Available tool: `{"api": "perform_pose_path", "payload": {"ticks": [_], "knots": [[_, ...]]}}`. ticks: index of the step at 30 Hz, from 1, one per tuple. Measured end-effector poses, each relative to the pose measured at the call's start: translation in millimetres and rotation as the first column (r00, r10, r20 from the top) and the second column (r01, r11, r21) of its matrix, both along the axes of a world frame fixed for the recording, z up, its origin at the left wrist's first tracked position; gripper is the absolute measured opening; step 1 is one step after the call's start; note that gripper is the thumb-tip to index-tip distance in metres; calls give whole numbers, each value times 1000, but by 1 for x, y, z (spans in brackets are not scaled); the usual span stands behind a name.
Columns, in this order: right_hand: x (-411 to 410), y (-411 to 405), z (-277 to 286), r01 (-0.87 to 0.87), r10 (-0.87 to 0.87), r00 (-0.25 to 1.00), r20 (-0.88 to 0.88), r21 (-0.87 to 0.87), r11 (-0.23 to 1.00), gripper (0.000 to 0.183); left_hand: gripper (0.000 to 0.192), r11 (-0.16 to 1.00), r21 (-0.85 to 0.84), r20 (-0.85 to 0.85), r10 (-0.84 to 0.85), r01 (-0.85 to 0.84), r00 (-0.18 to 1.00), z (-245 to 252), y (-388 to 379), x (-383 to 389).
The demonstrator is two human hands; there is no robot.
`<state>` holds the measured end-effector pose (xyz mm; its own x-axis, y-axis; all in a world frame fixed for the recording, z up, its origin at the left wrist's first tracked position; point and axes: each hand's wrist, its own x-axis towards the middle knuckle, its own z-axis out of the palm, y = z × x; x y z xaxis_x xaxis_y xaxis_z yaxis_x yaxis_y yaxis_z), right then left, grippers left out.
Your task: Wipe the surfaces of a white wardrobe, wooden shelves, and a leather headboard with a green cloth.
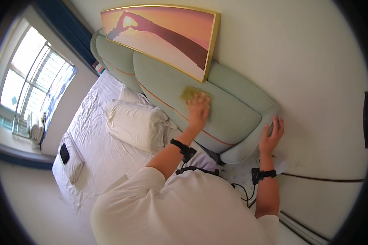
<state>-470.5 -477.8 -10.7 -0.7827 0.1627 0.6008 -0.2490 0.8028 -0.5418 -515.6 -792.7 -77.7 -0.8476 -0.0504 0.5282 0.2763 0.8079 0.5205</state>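
Note:
My left hand (pixel 199 110) lies spread over a yellow-green cloth (pixel 188 92), holding it flat against the padded front of a pale green upholstered headboard (pixel 233 107). Part of the cloth is hidden under the fingers. My right hand (pixel 271 136) rests at the headboard's rounded outer edge, beside the wall, with its fingers apart. Nothing loose shows in it. Above my left hand, a gold-framed picture (pixel 217 39) of hands against a sunset leans across the top of the headboard. Orange piping runs along the headboard's lower part.
A white-sheeted bed (pixel 92 122) bears a bulky cream pillow (pixel 132 122) close to the headboard. On its far side, a folded white item (pixel 75 167) has a black object (pixel 64 153) on top. Black cables (pixel 247 196) hang between my arms. A window (pixel 33 70) and blue curtain (pixel 69 30) stand at left.

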Motion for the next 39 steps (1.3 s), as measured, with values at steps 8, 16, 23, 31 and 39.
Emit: {"api": "perform_pose_path", "payload": {"ticks": [8, 16, 23, 31, 39], "knots": [[-4, -3, -1, -20, 20, 1000, -21, -20, 1000, 42, 54, 918, -139, 23, -373, 372, 928, 28, 135, 27], [-3, 2, -6, -22, 25, 998, -63, 45, 999, 40, 51, 829, -353, -98, -495, 435, 864, 19, 147, 23], [2, 2, -2, -29, 31, 997, -64, 34, 999, 40, 51, 677, -511, -23, -627, 530, 779, -2, 111, 44], [-2, -3, -1, -12, 12, 1000, 24, -18, 1000, 39, 49, 402, -707, 55, -788, 581, 613, -45, 52, 46], [-6, 2, -5, 6, -6, 1000, -19, 24, 1000, 40, 44, 178, -836, 114, -870, 520, 480, -5, 5, -8]]}}
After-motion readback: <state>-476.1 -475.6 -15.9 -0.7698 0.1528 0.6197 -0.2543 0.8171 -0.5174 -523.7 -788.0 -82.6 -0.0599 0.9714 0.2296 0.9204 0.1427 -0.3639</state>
